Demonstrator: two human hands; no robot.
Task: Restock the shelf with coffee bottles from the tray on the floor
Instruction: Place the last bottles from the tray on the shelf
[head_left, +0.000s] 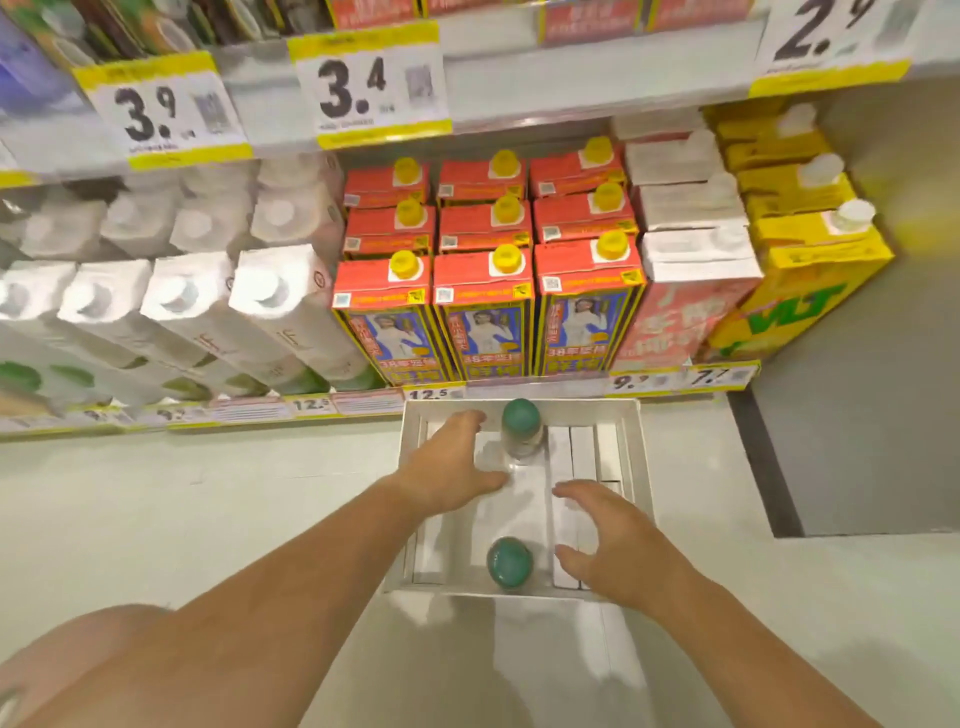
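A white cardboard tray (631, 441) lies on the floor in front of the bottom shelf. Two coffee bottles with green caps stand in it: one at the far end (521, 427), one at the near end (509, 562). My left hand (453, 467) reaches into the tray with spread fingers, just left of the far bottle, holding nothing. My right hand (602, 540) hovers over the tray's right side with loosely spread fingers, to the right of the near bottle, also holding nothing.
The bottom shelf (519, 387) behind the tray is packed with cartons: white ones (218, 312) at left, red ones with yellow caps (483, 291) in the middle, pink (691, 291) and yellow ones (800, 280) at right. A grey wall panel (857, 415) stands at right.
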